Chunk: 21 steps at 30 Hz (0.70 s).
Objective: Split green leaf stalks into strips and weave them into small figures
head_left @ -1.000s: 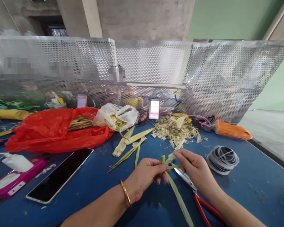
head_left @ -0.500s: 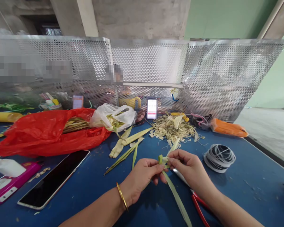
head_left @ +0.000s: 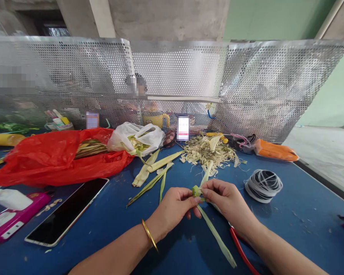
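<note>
Between my two hands is a pale green leaf strip [head_left: 215,231], folded into a small looped knot at the fingertips. My left hand [head_left: 176,206] pinches the knot from the left, thumb against fingers. From the right, my right hand [head_left: 225,200] pinches the same strip close beside it. One long tail of the strip hangs down toward me, and a paler end points away toward the shavings. Red-handled scissors or pliers [head_left: 240,252] lie under my right hand, their working end mostly hidden. Loose leaf pieces [head_left: 149,187] lie beyond my left hand.
A pile of leaf shavings [head_left: 210,152] sits ahead, with a spool of clear line [head_left: 263,186] to the right. At left are a black phone [head_left: 68,214], a pink power strip [head_left: 20,219], a red bag [head_left: 57,160] and a white bag [head_left: 143,139]. A perforated metal screen [head_left: 180,65] stands behind.
The view has shifted slightly. Both hands stay pinched on the leaf strip, and its folded loop looks flatter and tighter. The hanging tail has swung slightly right.
</note>
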Motion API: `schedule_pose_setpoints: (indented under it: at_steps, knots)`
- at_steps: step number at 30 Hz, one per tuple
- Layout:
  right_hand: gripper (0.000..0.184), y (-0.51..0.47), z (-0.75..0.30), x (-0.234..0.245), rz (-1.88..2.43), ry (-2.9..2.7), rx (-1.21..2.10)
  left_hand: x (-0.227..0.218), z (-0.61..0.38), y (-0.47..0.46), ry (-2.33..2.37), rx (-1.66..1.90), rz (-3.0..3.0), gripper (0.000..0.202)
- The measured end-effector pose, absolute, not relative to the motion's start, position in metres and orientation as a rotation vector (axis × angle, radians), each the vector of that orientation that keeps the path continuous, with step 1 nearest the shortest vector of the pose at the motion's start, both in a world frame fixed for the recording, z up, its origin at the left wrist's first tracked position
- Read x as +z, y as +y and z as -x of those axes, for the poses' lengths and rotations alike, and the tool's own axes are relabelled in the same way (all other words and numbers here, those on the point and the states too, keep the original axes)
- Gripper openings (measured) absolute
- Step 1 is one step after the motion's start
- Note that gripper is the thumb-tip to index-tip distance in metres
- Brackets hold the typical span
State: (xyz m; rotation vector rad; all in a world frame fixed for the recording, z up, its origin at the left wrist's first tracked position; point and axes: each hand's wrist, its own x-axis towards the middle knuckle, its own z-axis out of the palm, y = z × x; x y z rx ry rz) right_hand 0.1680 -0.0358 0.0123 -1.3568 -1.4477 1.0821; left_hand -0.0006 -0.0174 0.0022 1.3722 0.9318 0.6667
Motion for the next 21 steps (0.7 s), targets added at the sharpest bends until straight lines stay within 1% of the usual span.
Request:
schedule_pose_setpoints:
  at_steps: [11,16,21]
  knots:
    - [0.019,-0.0359,-0.1688,0.0165,1.285,-1.401,1.235,0.0091,0.0005,-0.0191,0.867,0.643,-1.337,0.026]
    - [0.021,-0.0365,-0.1684,0.0155,1.319,-1.406,1.230,0.0044,0.0012,-0.0183,0.831,0.620,-1.339,0.023]
    - [0.028,-0.0378,-0.1684,0.0179,1.301,-1.371,1.298,0.0022,0.0032,-0.0160,0.824,0.641,-1.328,0.027]
